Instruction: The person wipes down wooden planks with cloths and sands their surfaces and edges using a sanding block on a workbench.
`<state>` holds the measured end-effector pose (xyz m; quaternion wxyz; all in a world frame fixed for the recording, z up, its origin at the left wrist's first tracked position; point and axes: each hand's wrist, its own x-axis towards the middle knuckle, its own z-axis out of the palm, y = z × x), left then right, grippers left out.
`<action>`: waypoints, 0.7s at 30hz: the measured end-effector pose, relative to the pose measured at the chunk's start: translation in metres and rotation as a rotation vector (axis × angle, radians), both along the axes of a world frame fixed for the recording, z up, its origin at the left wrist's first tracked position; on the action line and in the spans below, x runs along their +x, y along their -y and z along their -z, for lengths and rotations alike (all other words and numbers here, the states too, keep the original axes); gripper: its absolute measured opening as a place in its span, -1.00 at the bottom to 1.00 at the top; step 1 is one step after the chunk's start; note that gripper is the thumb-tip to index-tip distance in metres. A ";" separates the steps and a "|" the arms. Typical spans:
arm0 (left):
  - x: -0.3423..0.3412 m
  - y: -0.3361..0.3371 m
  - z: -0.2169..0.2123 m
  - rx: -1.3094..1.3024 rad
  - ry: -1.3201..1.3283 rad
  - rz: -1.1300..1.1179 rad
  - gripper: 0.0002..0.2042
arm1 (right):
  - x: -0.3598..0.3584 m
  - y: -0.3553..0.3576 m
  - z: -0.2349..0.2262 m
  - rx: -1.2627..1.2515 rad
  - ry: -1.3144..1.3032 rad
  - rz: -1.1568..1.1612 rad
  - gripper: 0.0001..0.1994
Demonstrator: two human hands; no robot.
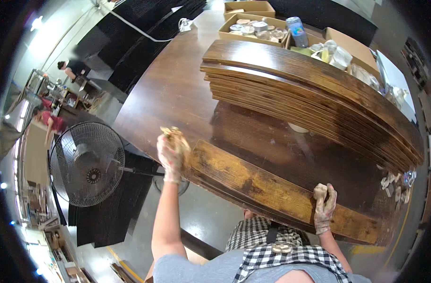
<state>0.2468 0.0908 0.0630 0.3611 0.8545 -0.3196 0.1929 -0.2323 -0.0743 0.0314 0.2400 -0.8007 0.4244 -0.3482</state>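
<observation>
Workshop floor: grey and smooth, visible below and to the left of my station.
Worktable: dark brown, glossy top; carries everything I handle.
Board stack: many long, dark brown boards, layered flat across the far side of the worktable.
Work board: single long plank, yellow-brown with darker patches; lies flat along the near edge of the worktable, between me and the board stack, running from my left hand past my right.
Pedestal fan: round wire cage, positioned left of the worktable.
Open carton: cardboard, behind the board stack; filled with assorted small items.
Bottle: clear, blue-labelled, beside the open carton.
Right hand: stained, over the right-hand part of the work board; fingers curled inward, any item inside them cannot be determined.
Left hand: stained, beside the work board's left end; fingers closed around a wad, contact with the board unclear.
Crumpled wad: golden-brown, blurred, gripped in my left hand.
</observation>
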 end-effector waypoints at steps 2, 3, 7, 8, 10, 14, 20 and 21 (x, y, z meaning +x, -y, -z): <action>-0.052 0.024 0.000 0.017 0.123 0.326 -0.81 | -0.001 0.002 0.008 -0.066 -0.008 0.013 -0.63; -0.036 0.010 0.052 0.137 -0.228 0.405 -0.91 | 0.005 0.002 0.011 -0.008 0.052 -0.032 -0.61; -0.038 0.032 -0.011 0.601 -0.049 0.065 -0.91 | 0.001 0.003 0.015 -0.018 0.083 0.077 -0.52; 0.029 -0.016 0.029 0.539 -0.173 -0.096 -0.88 | 0.008 -0.001 0.010 -0.003 0.081 0.080 -0.53; 0.061 -0.041 0.038 -0.604 -1.032 0.316 -0.81 | 0.005 -0.002 0.006 0.001 0.092 0.187 -0.55; 0.022 -0.018 -0.014 0.073 -0.847 0.240 -0.73 | -0.044 0.011 -0.006 0.048 0.262 0.548 -0.61; 0.036 -0.018 0.018 0.306 -0.611 0.323 -0.71 | -0.213 0.044 -0.016 -0.127 0.485 0.846 -0.73; 0.027 -0.013 0.011 0.401 -0.575 0.321 -0.72 | -0.237 0.044 -0.017 -0.157 0.411 0.933 -0.74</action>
